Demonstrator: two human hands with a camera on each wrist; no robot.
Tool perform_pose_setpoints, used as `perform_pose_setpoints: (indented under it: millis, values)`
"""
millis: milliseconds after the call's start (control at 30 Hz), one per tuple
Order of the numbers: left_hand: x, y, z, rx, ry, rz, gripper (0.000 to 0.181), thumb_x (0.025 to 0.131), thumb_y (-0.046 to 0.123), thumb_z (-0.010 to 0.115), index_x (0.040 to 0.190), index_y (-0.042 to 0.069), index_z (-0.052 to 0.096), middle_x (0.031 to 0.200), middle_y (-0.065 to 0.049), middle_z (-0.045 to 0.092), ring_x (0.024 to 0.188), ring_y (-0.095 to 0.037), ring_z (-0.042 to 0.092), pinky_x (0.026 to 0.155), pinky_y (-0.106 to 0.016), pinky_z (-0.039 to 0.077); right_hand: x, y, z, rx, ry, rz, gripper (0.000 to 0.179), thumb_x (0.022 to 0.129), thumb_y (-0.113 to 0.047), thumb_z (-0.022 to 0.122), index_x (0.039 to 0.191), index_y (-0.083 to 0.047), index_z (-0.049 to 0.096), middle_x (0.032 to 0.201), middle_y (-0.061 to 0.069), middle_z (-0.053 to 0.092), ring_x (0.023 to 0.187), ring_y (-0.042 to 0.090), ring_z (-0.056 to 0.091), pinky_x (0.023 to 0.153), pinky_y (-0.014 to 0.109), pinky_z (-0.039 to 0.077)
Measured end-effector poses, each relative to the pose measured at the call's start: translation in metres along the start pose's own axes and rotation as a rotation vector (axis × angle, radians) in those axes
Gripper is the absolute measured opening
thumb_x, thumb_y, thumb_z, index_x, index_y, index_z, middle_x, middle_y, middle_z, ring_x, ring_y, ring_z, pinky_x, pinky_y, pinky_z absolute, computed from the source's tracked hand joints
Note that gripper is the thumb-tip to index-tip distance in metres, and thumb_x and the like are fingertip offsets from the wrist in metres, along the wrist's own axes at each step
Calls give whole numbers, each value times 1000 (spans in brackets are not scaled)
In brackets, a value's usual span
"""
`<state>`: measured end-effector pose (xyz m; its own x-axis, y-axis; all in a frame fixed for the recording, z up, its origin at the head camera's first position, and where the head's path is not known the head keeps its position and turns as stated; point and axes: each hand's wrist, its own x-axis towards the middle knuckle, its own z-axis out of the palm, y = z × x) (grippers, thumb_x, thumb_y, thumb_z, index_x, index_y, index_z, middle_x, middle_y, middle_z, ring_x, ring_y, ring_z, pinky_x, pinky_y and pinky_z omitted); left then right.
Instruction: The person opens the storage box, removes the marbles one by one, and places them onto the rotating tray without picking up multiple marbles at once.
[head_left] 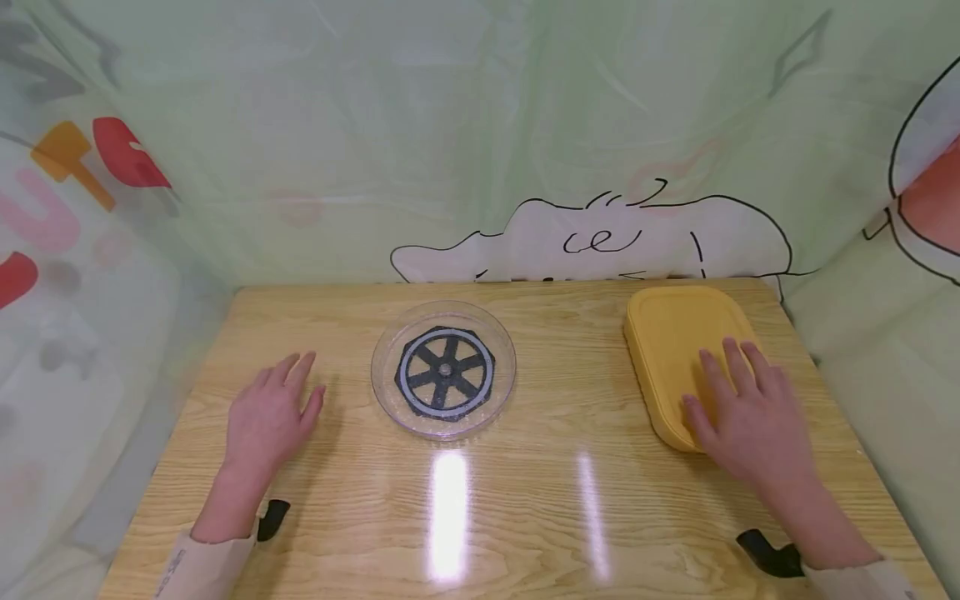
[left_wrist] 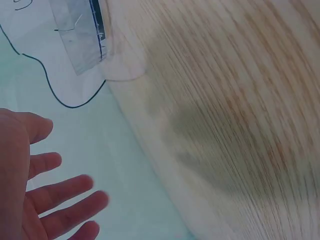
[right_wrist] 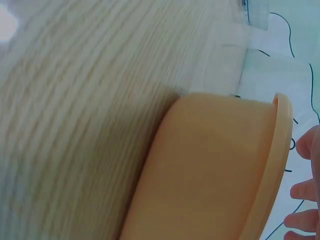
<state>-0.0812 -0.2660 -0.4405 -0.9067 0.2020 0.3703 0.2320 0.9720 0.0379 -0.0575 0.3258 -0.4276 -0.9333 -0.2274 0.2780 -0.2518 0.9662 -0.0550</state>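
Observation:
A yellow box with rounded corners and a lid (head_left: 671, 333) lies on the right of the table, its side wall (right_wrist: 200, 165) filling much of the right wrist view. Over its right part is my right hand (head_left: 757, 421), fingers spread; the right wrist view shows a gap between fingertips and lid. My left hand (head_left: 270, 412) hovers above the table at the left, fingers loosely extended, with nothing in it. Between the hands is a clear round dish (head_left: 382, 379). A black, spoked, wheel-like piece with a pale ring (head_left: 420, 379) shows inside or beneath it.
The wooden table (head_left: 525, 508) reflects two bright light streaks near its front. Pale green printed sheeting (head_left: 450, 142) hangs behind the table and along both sides. Black curved pieces (head_left: 770, 554) stick out at both wrists.

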Motion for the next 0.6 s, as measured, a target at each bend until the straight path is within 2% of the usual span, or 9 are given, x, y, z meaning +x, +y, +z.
perform_pose_setpoints:
  millis: [100,200,267,367,433,600]
  values:
    - [0,2,0,-34,-6,-39,49,92,32,65,133,5,60,109,-20,69,73,-36,65,47,-44,48,-1,-4,6,44,123,-71,64,100,-45,47,137,6,52,144,33,43,137,47,34,110,61,26]
    - [1,5,0,-86,-56,-83,44,94,31,65,130,7,61,99,-15,72,57,-27,60,39,-34,38,-1,-10,14,87,218,-148,71,102,-53,37,131,9,57,136,33,51,130,48,43,113,51,28]
    - [2,7,1,-141,-110,-116,42,96,32,64,130,8,60,98,-12,72,58,-22,61,40,-31,37,-2,-14,18,109,246,-186,74,103,-56,33,129,9,59,134,32,54,128,47,46,115,46,27]
    - [4,11,4,-222,-189,-170,42,98,33,61,133,10,59,99,-10,72,67,-20,65,46,-31,43,-4,-20,26,128,231,-225,78,103,-59,30,129,8,60,136,29,54,128,44,45,115,45,25]
    - [4,14,7,-278,-227,-200,42,99,34,60,134,10,58,101,-9,72,71,-20,66,51,-34,47,-5,-23,30,120,209,-238,79,103,-60,29,131,7,59,137,28,53,130,44,44,112,51,28]
    - [5,22,14,-458,-274,-254,41,101,31,58,136,10,58,103,-11,71,78,-20,69,63,-39,52,-6,-28,41,96,181,-256,77,103,-58,27,134,5,58,140,27,52,130,44,44,100,65,34]
